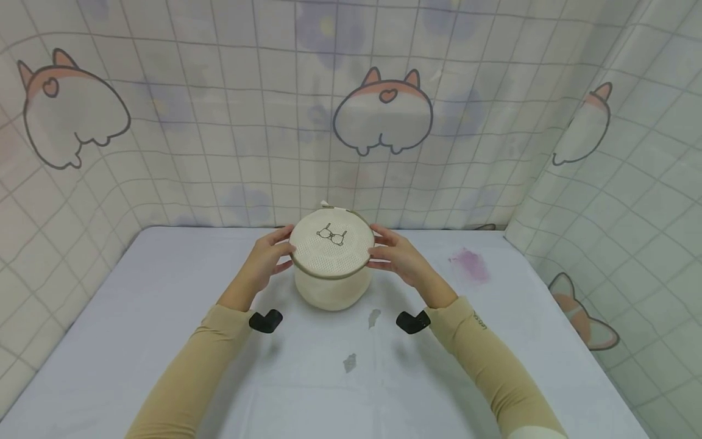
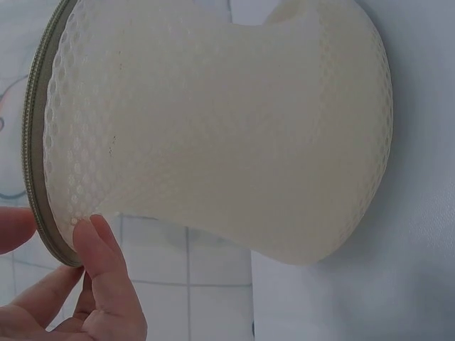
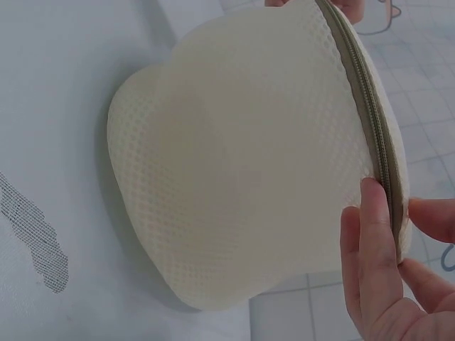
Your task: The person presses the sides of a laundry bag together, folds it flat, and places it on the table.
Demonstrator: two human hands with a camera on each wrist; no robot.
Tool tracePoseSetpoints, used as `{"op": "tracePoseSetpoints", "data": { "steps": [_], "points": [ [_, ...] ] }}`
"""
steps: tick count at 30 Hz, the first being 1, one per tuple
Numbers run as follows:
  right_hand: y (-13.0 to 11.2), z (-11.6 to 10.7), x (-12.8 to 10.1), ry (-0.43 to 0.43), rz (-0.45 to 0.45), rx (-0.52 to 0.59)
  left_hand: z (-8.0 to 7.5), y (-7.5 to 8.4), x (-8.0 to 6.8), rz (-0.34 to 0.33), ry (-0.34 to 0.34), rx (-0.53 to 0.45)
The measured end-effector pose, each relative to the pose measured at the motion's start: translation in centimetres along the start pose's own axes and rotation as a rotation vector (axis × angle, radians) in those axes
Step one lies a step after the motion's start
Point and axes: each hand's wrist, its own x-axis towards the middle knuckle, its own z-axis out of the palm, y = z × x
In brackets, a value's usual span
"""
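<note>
Mesh laundry bag (image 1: pixel 331 259), bra icon (image 1: pixel 331 234) on lid, no readable writing

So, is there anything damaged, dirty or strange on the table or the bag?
Yes. The table cover has a pink stain at the right and two grey worn patches in front of the mesh bag, whose soft wall sags inward under its rim.

Pretty roomy setup: the counter (image 1: pixel 164 341) lay bare on both sides of the mesh bag (image 1: pixel 331 268), so the hands could swing in from left, right or the near edge with nothing blocking. Only real limits were the printed curtain (image 1: pixel 230 122) close behind the bag and wrapping round both sides, plus the bag itself sitting dead centre between the left hand (image 1: pixel 267 259) and right hand (image 1: pixel 397 256).
</note>
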Motion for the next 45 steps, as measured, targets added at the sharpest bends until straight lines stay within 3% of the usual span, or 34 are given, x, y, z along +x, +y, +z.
{"op": "tracePoseSetpoints", "data": {
  "steps": [45],
  "points": [
    [1.4, -0.1, 1.1, -0.020, 0.034, 0.008, -0.1, -1.2, 0.4, -0.024, 0.005, 0.002]
  ]
}}
